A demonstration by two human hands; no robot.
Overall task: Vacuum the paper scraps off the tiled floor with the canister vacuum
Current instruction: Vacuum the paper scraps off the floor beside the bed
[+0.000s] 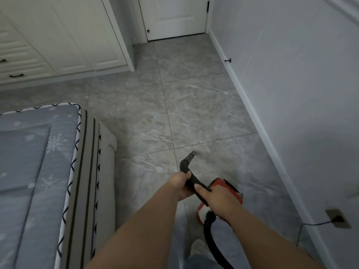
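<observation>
While both hands' fingers [187,174] grip the black hose [191,180], the bed [38,162] flanks left.

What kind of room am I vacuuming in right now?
Most likely a bedroom: a mattress lies at the left, a white built-in wardrobe with drawers stands beyond it, and a closed door faces you.

Grey tiled floor [194,105] under red vacuum [236,193].
</observation>
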